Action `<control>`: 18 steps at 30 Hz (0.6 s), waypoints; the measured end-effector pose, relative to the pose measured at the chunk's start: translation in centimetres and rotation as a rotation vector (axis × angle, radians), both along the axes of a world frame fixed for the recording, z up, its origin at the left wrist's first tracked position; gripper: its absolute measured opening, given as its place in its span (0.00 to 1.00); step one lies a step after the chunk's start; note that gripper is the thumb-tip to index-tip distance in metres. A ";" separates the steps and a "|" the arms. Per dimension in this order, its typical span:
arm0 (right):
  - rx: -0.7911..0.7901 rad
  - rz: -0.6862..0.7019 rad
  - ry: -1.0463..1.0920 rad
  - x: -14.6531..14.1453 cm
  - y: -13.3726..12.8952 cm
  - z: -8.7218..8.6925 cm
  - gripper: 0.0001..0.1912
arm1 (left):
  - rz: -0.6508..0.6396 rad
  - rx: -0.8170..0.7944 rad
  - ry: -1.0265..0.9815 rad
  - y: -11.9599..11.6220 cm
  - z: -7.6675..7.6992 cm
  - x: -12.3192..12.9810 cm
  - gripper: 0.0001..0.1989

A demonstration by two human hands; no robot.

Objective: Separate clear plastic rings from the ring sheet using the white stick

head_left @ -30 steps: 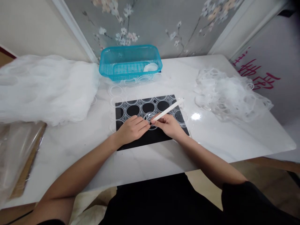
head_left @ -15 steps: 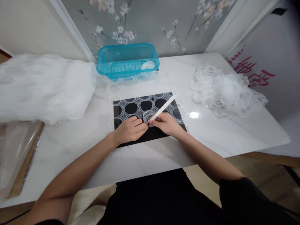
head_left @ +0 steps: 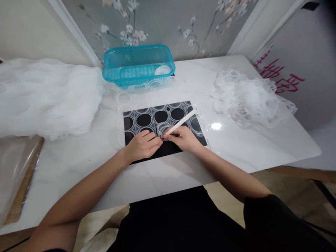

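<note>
A black mat [head_left: 170, 149] lies on the white table, with a clear sheet of ring shapes [head_left: 152, 111] spread over it and past its left and back edges. My right hand [head_left: 186, 138] is closed on a thin white strip [head_left: 182, 121] that slants up to the right. Beside it, my left hand [head_left: 143, 145] rests on the mat with its fingers curled and its fingertips at a clear ring piece [head_left: 163, 128]. Both hands' fingertips meet at that piece; whatever the left fingertips pinch is too small to make out.
At the back stands a blue basket [head_left: 139, 64] holding a whitish piece [head_left: 162, 70]. A big white translucent heap [head_left: 47, 98] is on the left, above a plastic-wrapped board [head_left: 19, 175]. Clear ring scraps [head_left: 249, 98] are piled at the right of the table [head_left: 236, 147].
The whole view has shifted slightly. The white strip is tilted a little flatter in my right hand, and the ring piece at my fingertips stands slightly differently.
</note>
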State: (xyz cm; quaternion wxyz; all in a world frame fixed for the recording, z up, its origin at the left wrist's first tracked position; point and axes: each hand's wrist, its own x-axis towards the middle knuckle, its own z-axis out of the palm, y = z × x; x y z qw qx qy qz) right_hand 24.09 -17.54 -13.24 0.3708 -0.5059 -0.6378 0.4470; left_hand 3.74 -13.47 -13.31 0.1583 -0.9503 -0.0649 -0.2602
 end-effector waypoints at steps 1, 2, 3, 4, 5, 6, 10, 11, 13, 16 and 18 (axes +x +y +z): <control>0.010 -0.006 -0.016 -0.1 -0.1 0.0 0.05 | -0.005 -0.013 -0.005 0.0 0.0 0.0 0.06; 0.021 -0.017 -0.037 -0.1 -0.1 0.0 0.05 | -0.009 -0.028 -0.007 0.0 0.0 0.0 0.06; 0.034 -0.028 -0.058 -0.2 -0.2 -0.1 0.05 | -0.010 -0.041 -0.009 -0.1 0.0 0.1 0.06; 0.047 -0.037 -0.076 -0.2 -0.2 -0.1 0.05 | -0.010 -0.049 -0.012 -0.1 0.0 0.1 0.06; 0.060 -0.046 -0.087 -0.3 -0.2 -0.2 0.05 | -0.005 -0.049 -0.016 -0.1 0.0 0.2 0.06; 0.071 -0.051 -0.094 -0.3 -0.2 -0.3 0.05 | 0.003 -0.042 -0.021 -0.1 0.1 0.3 0.06; 0.114 -0.070 -0.092 -0.4 -0.2 -0.5 0.05 | 0.038 0.000 -0.041 -0.1 0.1 0.6 0.06; 0.123 -0.077 -0.095 -0.4 -0.2 -0.6 0.05 | 0.045 0.007 -0.041 0.0 0.1 0.6 0.06; 0.138 -0.087 -0.103 -0.4 -0.1 -0.7 0.05 | 0.050 0.018 -0.036 0.0 0.1 0.7 0.05; 0.147 -0.082 -0.106 -0.3 0.0 -0.8 0.06 | 0.047 0.025 -0.030 0.0 0.0 0.6 0.03; 0.142 -0.079 -0.104 -0.3 0.0 -0.8 0.06 | 0.053 0.032 -0.030 0.0 -0.1 0.5 0.03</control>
